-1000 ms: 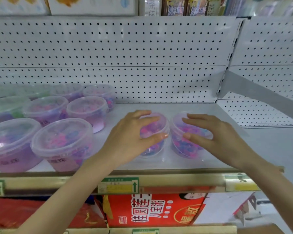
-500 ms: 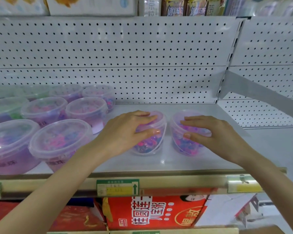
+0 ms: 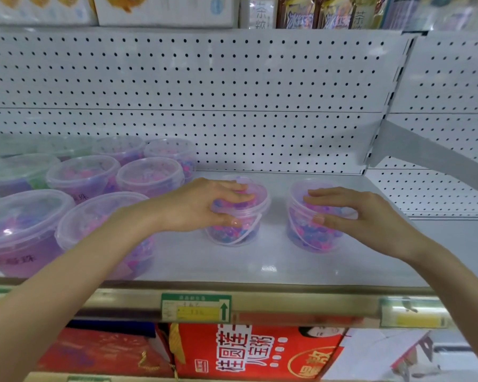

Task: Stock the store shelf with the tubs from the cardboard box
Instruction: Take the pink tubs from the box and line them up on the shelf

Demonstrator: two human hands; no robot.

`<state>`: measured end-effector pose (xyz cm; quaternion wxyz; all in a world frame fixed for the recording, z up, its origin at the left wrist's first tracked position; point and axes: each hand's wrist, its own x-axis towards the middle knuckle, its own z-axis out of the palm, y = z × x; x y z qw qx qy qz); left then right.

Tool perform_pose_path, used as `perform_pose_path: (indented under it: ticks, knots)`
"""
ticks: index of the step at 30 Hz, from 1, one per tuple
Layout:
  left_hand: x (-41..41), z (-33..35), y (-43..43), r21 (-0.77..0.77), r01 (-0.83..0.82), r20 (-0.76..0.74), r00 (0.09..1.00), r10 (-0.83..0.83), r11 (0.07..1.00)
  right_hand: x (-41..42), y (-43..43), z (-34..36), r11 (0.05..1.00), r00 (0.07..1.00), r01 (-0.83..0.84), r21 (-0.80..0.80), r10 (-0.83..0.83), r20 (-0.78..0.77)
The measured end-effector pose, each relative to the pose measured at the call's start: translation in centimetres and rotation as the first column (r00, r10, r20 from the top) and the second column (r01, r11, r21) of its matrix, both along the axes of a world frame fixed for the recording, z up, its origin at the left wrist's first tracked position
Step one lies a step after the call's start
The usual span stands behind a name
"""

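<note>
Two clear tubs of pink, purple and blue beads stand on the white shelf (image 3: 260, 260). My left hand (image 3: 196, 205) grips the left tub (image 3: 240, 232) from above, fingers over its lid and thumb on its front. My right hand (image 3: 359, 216) is wrapped over the right tub (image 3: 301, 235) the same way. Both tubs rest upright on the shelf, a hand's width apart. Several more tubs (image 3: 149, 175) stand grouped at the left. The cardboard box is not in view.
A white pegboard back wall (image 3: 232, 92) rises behind the tubs. A gold price rail (image 3: 287, 301) with a green and yellow tag (image 3: 196, 307) edges the shelf front. A red carton (image 3: 254, 351) sits on the shelf below. A grey shelf bracket (image 3: 425, 153) slants at the right.
Both hands have slid the two tubs farther back on the shelf, away from its front edge. The grips look the same.
</note>
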<state>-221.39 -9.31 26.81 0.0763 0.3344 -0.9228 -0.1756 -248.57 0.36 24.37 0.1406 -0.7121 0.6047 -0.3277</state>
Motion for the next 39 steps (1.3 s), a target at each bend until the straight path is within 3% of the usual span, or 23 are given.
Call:
perform_pose_path:
  ticks: [4,10,13,18,23,26,29,35,39]
  knots:
    - [-1.2,0.8,0.1,-0.025,-0.135,-0.044,0.99,0.134,0.991,0.2,-0.9,0.3,1.0,1.0,-0.02,0.003,0.02,-0.01]
    - [-3.7,0.7,-0.1,-0.217,-0.23,0.075,0.965,0.251,0.949,0.6,-2.3,0.6,1.0,0.999,0.0,-0.004,0.0,-0.048]
    - [-3.3,1.0,-1.4,-0.139,-0.154,0.08,0.983,0.166,0.978,1.0,-3.2,0.4,0.998,0.981,0.032,-0.056,-0.042,-0.189]
    - [-2.0,2.9,-3.3,-0.032,0.0,0.258,0.966,0.008,0.999,1.3,-4.4,1.0,1.0,0.978,0.017,0.005,-0.015,-0.208]
    - [-3.0,1.9,-3.6,-0.113,-0.115,0.139,0.982,0.13,0.987,0.9,-5.3,1.1,0.998,0.988,-0.009,0.057,0.018,-0.154]
    - [-3.7,1.4,-4.3,-0.191,-0.097,0.195,0.971,0.135,0.977,0.7,-5.7,1.2,0.997,0.991,-0.021,0.071,0.03,-0.132]
    - [-3.3,2.2,-5.9,-0.148,-0.057,0.272,0.958,0.095,0.987,0.9,-6.2,1.4,0.996,0.992,-0.042,0.085,0.052,-0.118]
    - [-3.0,1.4,-7.8,-0.181,-0.092,0.313,0.938,0.146,0.979,1.6,-8.3,3.1,0.981,0.942,-0.036,0.189,0.097,-0.322]
    - [-3.1,1.1,-9.5,-0.201,-0.061,0.328,0.936,0.126,0.978,2.3,-8.6,3.4,0.981,0.939,0.045,0.189,0.023,-0.344]
